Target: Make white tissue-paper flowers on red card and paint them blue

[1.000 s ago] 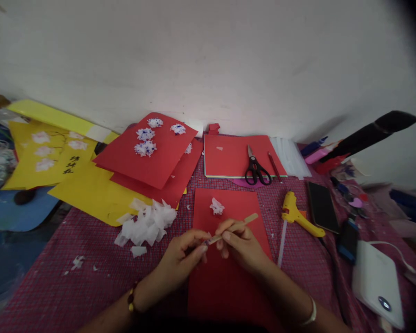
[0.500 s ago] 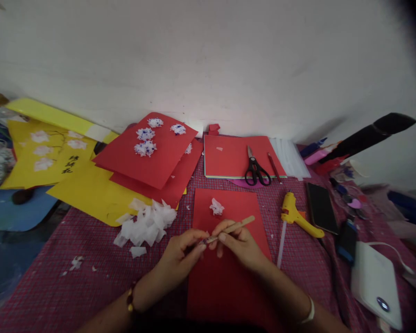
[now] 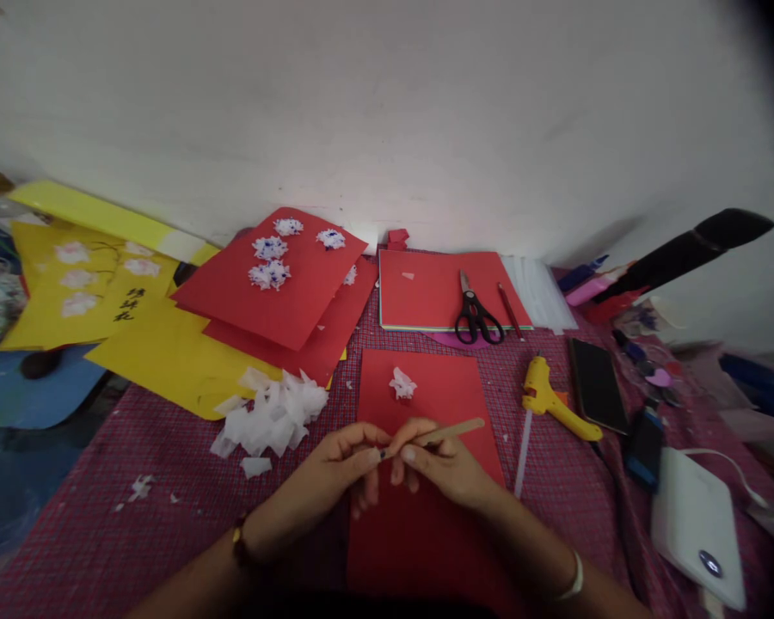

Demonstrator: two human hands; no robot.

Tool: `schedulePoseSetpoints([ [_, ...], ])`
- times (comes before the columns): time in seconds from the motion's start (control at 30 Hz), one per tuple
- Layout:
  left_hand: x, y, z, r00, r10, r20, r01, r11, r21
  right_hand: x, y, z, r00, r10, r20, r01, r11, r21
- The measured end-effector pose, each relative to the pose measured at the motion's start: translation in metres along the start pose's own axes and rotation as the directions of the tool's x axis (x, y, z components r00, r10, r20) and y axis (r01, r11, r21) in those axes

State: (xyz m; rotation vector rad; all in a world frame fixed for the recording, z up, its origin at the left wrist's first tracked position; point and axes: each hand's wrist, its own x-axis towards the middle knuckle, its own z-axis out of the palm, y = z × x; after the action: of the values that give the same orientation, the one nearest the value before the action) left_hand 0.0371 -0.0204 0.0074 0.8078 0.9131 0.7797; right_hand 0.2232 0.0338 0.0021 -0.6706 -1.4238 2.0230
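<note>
My right hand [image 3: 445, 460] is closed around a flat wooden craft stick [image 3: 461, 429], whose rounded end slants up to the right. At the stick's lower left end, the thumb and forefinger of my left hand [image 3: 348, 460] pinch together; a small dark spot shows there, and any small piece between the fingertips is hidden. Both hands are above a red sheet of paper [image 3: 387, 550]. A small white crumpled paper flower [image 3: 402, 384] sits on that sheet, just beyond my hands. To the left lies a heap of white tissue pieces [image 3: 274, 417].
Red sheets [image 3: 264, 314] with white-and-blue flowers overlap yellow paper [image 3: 161, 361] at left. Black-handled scissors [image 3: 470, 318] and a pencil [image 3: 511, 307] lie on a red stack behind. At right are a yellow glue gun [image 3: 545, 400], a phone [image 3: 598, 385] and a white power bank [image 3: 697, 524].
The stick has shifted slightly right and lower in my right hand. My left fingers have stayed at its lower end, with the lower fingers more uncurled.
</note>
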Motion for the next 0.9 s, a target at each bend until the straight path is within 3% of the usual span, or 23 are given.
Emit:
schedulePoseSetpoints([
  [0.17, 0.004, -0.002, 0.001, 0.985, 0.165, -0.050, -0.145, 0.949, 0.279, 0.003, 0.004, -0.001, 0.993, 0.024, -0.114, -0.023, 1.000, 0.012],
  [0.4, 0.005, -0.006, 0.000, 0.983, 0.136, -0.127, -0.073, 0.910, 0.408, 0.010, 0.002, -0.035, 0.922, -0.095, -0.374, 0.075, 0.995, -0.066],
  [0.63, 0.004, -0.005, 0.001, 0.983, 0.165, -0.078, -0.095, 0.824, 0.558, 0.015, -0.002, -0.042, 0.889, -0.175, -0.422, 0.039, 0.949, -0.312],
  [0.8, 0.003, -0.005, 0.000, 0.984, 0.172, -0.057, -0.108, 0.812, 0.574, 0.013, 0.000, -0.040, 0.822, -0.256, -0.509, 0.076, 0.935, -0.347],
  [0.9, 0.003, -0.005, -0.001, 0.984, 0.171, -0.053, -0.110, 0.812, 0.574, 0.013, 0.004, -0.041, 0.853, -0.239, -0.464, 0.060, 0.928, -0.368],
])
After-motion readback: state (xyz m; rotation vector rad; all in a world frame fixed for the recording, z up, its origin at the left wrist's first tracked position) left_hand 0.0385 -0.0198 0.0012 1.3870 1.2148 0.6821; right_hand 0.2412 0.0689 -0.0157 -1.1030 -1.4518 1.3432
